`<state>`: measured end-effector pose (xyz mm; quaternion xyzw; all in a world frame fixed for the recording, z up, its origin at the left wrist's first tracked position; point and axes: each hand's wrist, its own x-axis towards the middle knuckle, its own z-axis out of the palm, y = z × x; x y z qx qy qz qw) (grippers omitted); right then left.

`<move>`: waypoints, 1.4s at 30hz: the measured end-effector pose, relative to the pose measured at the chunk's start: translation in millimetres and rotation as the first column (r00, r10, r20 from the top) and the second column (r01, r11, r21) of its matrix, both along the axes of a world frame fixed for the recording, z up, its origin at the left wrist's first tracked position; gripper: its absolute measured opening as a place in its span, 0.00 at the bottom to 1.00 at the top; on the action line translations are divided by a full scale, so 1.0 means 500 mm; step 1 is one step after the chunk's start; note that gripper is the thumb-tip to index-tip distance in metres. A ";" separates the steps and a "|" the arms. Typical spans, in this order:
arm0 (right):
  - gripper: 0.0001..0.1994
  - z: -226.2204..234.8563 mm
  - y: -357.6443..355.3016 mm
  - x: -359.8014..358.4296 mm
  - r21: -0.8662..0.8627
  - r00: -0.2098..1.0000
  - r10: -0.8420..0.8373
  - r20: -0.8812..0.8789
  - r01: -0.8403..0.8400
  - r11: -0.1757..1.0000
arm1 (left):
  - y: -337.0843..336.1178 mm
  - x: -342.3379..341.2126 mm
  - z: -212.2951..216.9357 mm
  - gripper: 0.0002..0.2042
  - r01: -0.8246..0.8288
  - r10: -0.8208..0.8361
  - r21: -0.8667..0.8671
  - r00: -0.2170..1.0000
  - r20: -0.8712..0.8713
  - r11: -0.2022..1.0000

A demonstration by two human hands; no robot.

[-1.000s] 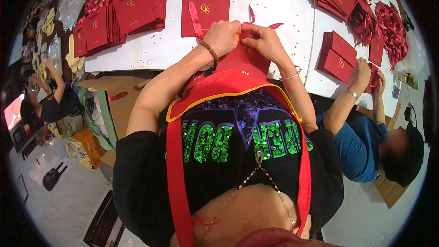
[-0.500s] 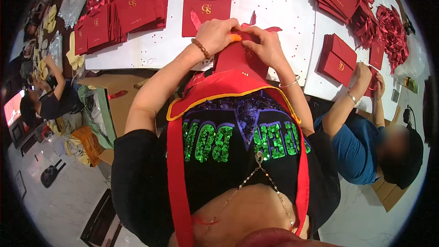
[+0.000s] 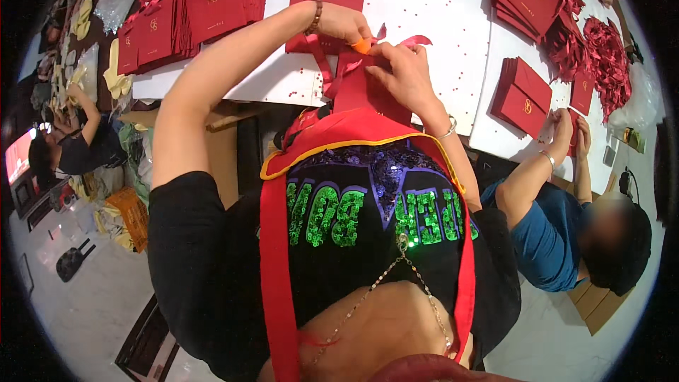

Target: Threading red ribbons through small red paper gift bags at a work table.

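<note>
Close to my body at the table edge is a red paper gift bag (image 3: 364, 92), with red satin ribbon (image 3: 415, 42) at its top. My left hand (image 3: 344, 26), with an orange finger cot on one digit, is closed at the bag's top edge, its fingertips pinching the ribbon. My right hand (image 3: 405, 78) is closed on the top right of the bag, its fingertips almost meeting the left ones. The exact grip is partly hidden by the fingers. Just beyond my left hand lies another red gift bag (image 3: 300, 0) with ribbon handles.
Stacked red bags (image 3: 212, 10) with ribbons lie at the far left, and more bags (image 3: 527, 0) at the far right. Small red dots scatter over the white table (image 3: 424, 0). A co-worker (image 3: 544, 233) at right handles a red piece beside a bag stack (image 3: 522, 95).
My left hand has shifted slightly up and left, its elbow swinging outward and wrist turning. A ribbon length now hangs left of the near bag. The right hand stays at the bag's top.
</note>
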<state>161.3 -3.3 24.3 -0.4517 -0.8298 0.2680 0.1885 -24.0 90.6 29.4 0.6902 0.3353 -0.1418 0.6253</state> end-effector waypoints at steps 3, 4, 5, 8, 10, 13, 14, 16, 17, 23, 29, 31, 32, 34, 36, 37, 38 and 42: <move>0.12 -0.004 0.002 -0.004 -0.011 1.000 -0.014 -0.025 0.013 1.000 | 0.002 0.012 -0.031 0.03 0.016 -0.019 -0.043 0.998 -0.061 0.999; 0.11 -0.005 0.003 -0.003 -0.038 0.998 -0.039 -0.058 0.037 0.999 | 0.001 0.019 -0.045 0.03 -0.020 0.022 0.127 1.000 -0.021 0.992; 0.11 -0.006 0.003 0.001 -0.037 0.997 -0.044 -0.058 0.042 0.998 | -0.002 0.023 -0.058 0.04 -0.062 0.057 0.292 0.998 0.026 0.954; 0.10 -0.001 0.000 0.003 -0.099 0.995 -0.002 -0.095 -0.007 0.995 | 0.007 0.034 -0.077 0.08 -0.339 0.354 0.284 0.935 -0.004 0.897; 0.11 -0.012 0.006 0.001 -0.120 0.993 -0.053 -0.104 0.040 0.992 | 0.006 0.038 -0.075 0.12 -0.375 0.394 0.450 0.917 0.056 0.810; 0.12 -0.036 0.012 0.015 -0.182 0.983 -0.159 -0.087 0.142 0.973 | 0.022 -0.001 -0.046 0.17 -0.478 0.496 0.588 0.856 0.146 0.653; 0.14 -0.042 0.012 0.019 -0.188 0.982 -0.177 -0.060 0.163 0.969 | 0.018 -0.031 -0.054 0.17 -0.498 0.493 0.764 0.826 0.273 0.411; 0.15 -0.061 0.012 0.033 -0.189 0.975 -0.222 -0.024 0.214 0.958 | 0.006 -0.090 -0.049 0.18 -0.498 0.643 0.764 0.752 0.146 0.409; 0.16 -0.066 0.012 0.035 -0.208 0.970 -0.242 0.006 0.238 0.949 | -0.009 -0.117 -0.037 0.19 -0.456 0.720 0.777 0.694 0.006 0.433; 0.17 -0.075 0.023 0.041 -0.279 0.963 -0.265 -0.049 0.241 0.930 | -0.106 -0.136 -0.092 0.19 -0.260 0.777 0.862 0.592 -0.214 0.435; 0.17 -0.072 0.052 0.024 -0.269 0.957 -0.261 -0.122 0.222 0.937 | -0.111 -0.146 -0.122 0.13 -0.513 0.803 0.814 0.587 0.101 0.273; 0.18 -0.063 0.059 0.009 -0.344 0.979 -0.193 -0.067 0.159 0.925 | -0.109 -0.131 -0.090 0.10 -0.728 0.824 0.646 0.498 0.270 0.228; 0.17 -0.066 0.057 -0.002 -0.280 0.983 -0.154 -0.103 0.119 0.952 | -0.109 -0.117 -0.078 0.09 -0.814 0.779 0.495 0.512 0.361 0.306; 0.16 -0.067 0.055 -0.019 -0.270 0.986 -0.118 -0.118 0.082 0.959 | -0.118 -0.071 -0.062 0.06 -0.856 0.693 0.221 0.509 0.510 0.467; 0.16 -0.068 0.057 -0.029 -0.377 0.992 -0.100 -0.072 0.065 0.924 | -0.130 -0.030 -0.048 0.07 -0.727 0.612 0.378 0.687 0.391 0.574; 0.16 -0.060 0.054 -0.027 -0.376 0.992 -0.102 -0.073 0.067 0.924 | -0.135 -0.019 -0.050 0.07 -0.665 0.543 0.474 0.746 0.387 0.577; 0.17 -0.049 0.047 -0.019 -0.183 0.995 -0.050 0.087 0.065 0.981 | -0.137 -0.020 -0.050 0.07 -0.663 0.539 0.474 0.748 0.387 0.579; 0.18 -0.007 0.028 0.037 0.011 0.960 -0.058 0.275 0.057 0.998 | -0.143 -0.018 -0.035 0.07 -0.635 0.596 0.361 0.770 0.225 0.683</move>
